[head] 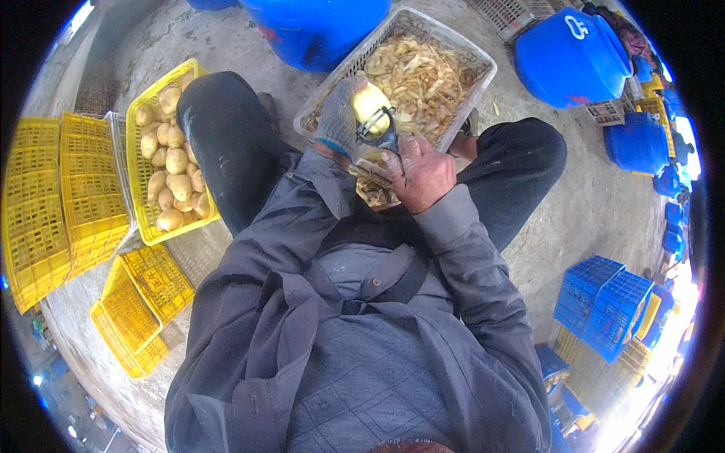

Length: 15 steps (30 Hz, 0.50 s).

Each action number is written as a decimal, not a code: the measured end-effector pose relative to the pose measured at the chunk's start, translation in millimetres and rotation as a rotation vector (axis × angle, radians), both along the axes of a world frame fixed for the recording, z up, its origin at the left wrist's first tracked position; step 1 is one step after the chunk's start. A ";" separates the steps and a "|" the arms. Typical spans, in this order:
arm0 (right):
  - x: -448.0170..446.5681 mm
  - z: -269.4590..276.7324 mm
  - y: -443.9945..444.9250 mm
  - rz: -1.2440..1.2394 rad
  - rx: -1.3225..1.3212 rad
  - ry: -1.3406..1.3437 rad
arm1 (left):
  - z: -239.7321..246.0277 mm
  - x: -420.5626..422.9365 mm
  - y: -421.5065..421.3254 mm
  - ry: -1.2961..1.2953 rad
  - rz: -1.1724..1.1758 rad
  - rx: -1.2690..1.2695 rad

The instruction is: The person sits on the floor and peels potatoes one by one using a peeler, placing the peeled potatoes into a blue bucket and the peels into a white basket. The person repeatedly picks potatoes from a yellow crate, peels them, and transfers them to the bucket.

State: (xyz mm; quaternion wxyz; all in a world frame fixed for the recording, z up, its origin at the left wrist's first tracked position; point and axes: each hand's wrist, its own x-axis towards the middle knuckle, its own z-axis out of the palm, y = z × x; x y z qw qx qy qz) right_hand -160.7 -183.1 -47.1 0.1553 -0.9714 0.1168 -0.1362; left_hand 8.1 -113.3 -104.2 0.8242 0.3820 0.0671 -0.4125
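My left hand (338, 116), in a grey knit glove with a blue cuff edge, is closed around a pale peeled potato (369, 102). In my bare right hand (422, 172) is a dark-handled peeler (386, 136), its metal blade lying across the potato's near side. Both hands are over the near left part of a whitish plastic crate (484, 76) that stands between my legs. Potato peelings (422, 73) are heaped in this crate. My fingers hide part of the peeler's handle.
A yellow crate (140, 198) of unpeeled potatoes (177, 161) stands beside my left leg. Stacked yellow crates (62, 198) are farther left. Blue plastic drums (569, 59) stand ahead and to the right. Blue crates (600, 303) sit at the lower right on the concrete floor (612, 215).
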 end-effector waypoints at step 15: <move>22.0 1.8 -44.7 0.153 -0.088 -0.262 | 19.4 24.3 0.6 0.292 0.227 -0.058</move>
